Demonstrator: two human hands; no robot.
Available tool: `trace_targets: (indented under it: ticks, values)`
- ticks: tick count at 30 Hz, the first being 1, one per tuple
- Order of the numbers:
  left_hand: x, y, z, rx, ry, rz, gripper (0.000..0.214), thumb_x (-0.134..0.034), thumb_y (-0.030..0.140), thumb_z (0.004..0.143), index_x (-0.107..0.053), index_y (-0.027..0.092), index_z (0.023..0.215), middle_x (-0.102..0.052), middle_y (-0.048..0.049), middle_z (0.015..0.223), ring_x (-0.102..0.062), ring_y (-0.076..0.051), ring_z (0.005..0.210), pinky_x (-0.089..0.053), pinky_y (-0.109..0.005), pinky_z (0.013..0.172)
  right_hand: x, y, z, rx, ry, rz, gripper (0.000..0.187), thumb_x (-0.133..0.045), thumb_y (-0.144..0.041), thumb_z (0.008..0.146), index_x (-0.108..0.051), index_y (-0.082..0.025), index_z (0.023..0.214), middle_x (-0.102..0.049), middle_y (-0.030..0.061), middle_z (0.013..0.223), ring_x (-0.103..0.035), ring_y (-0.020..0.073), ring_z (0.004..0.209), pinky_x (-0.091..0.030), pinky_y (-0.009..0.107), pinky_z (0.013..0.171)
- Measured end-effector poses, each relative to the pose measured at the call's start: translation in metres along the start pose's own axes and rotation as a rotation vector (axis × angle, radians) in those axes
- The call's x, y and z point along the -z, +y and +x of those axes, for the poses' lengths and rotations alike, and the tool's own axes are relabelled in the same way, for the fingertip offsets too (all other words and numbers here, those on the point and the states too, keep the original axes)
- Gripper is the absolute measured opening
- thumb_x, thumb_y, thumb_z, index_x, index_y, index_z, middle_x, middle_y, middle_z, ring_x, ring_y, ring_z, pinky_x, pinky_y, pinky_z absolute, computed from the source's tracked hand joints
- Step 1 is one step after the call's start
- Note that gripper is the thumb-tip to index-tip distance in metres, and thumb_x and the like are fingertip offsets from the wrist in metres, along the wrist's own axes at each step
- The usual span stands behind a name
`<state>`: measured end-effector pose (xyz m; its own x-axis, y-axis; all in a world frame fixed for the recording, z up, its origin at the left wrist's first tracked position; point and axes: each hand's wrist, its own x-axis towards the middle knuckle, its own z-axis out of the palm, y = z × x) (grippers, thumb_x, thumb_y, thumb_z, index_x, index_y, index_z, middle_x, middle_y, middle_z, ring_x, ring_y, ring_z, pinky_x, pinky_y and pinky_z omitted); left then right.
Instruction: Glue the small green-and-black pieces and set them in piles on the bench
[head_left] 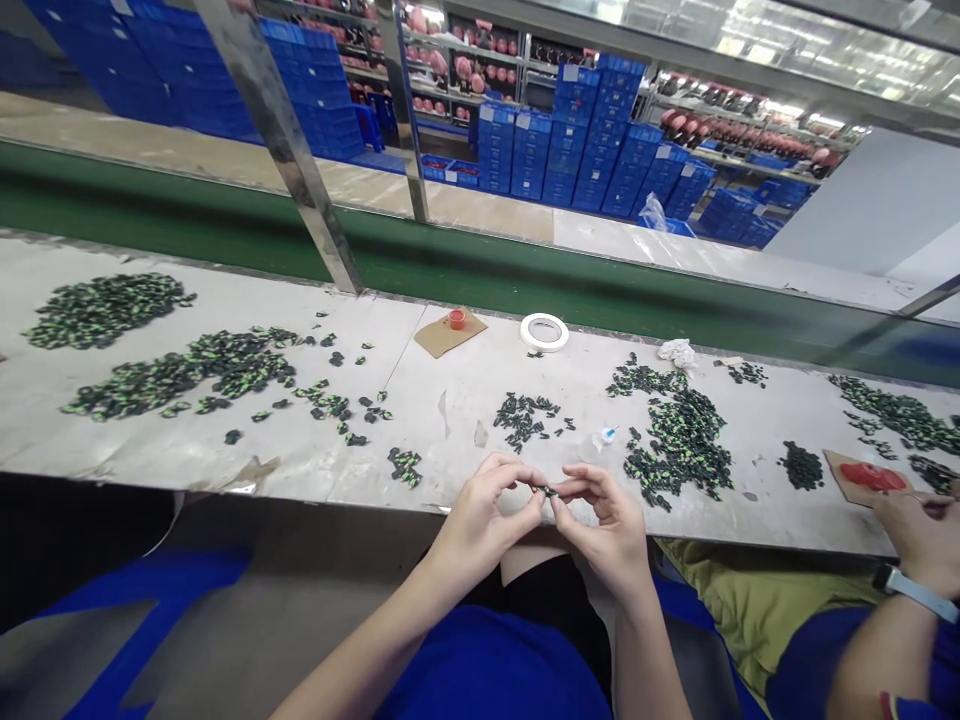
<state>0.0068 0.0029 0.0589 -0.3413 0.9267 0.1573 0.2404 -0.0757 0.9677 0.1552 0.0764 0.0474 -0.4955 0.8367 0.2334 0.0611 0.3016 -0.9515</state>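
A small black-and-green plastic part [545,491] is held in the air just above the table's front edge. My left hand [487,507] pinches it from the left between thumb and fingertips. From the other side, the thumb and fingers of my right hand [604,517] close on the same part. Fingertips hide much of it. Beyond my hands lies a loose scatter of small black pieces [523,418]. To the right is a heap of black-and-green parts [686,435], and a small cluster of similar parts [406,466] lies to the left.
Larger heaps [112,308] of black-and-green parts cover the table's left side. A red tub [457,319] stands on cardboard [435,340] beside a white tape roll [544,347]. A metal post [289,150] rises behind. At right, a co-worker's hand [919,535] is near red material [870,476].
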Motion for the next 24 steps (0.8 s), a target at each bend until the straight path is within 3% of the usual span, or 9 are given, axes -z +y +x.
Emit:
trace_targets:
  ticks: [9, 16, 24]
  values:
    - [-0.009, -0.008, -0.006, 0.062, 0.06, 0.003, 0.01, -0.063, 0.026, 0.076, -0.07, 0.021, 0.081, -0.065, -0.0043, 0.086, -0.062, -0.019, 0.084, -0.052, -0.031, 0.077, -0.005, 0.012, 0.003, -0.088, 0.01, 0.105, 0.024, -0.075, -0.023, 0.066, -0.056, -0.021, 0.082, -0.066, -0.0011, 0.069, -0.066, 0.0143, 0.066, -0.056, 0.027, 0.066]
    - [-0.008, -0.021, -0.002, -0.042, 0.045, -0.059, 0.011, -0.063, 0.024, 0.08, -0.073, 0.022, 0.084, -0.067, -0.0048, 0.083, -0.064, -0.018, 0.082, -0.054, -0.031, 0.077, -0.002, 0.019, 0.002, -0.229, 0.017, 0.252, 0.034, -0.076, -0.035, 0.067, -0.061, -0.019, 0.094, -0.069, 0.0019, 0.072, -0.068, 0.0172, 0.072, -0.057, 0.03, 0.07]
    - [-0.004, -0.021, -0.001, -0.143, 0.038, 0.008, 0.011, -0.061, 0.02, 0.084, -0.072, 0.022, 0.086, -0.066, -0.0035, 0.079, -0.064, -0.017, 0.076, -0.055, -0.028, 0.069, -0.001, 0.015, 0.002, -0.259, -0.001, 0.255, 0.034, -0.078, -0.03, 0.066, -0.064, -0.018, 0.094, -0.07, 0.0035, 0.076, -0.068, 0.0165, 0.072, -0.057, 0.029, 0.068]
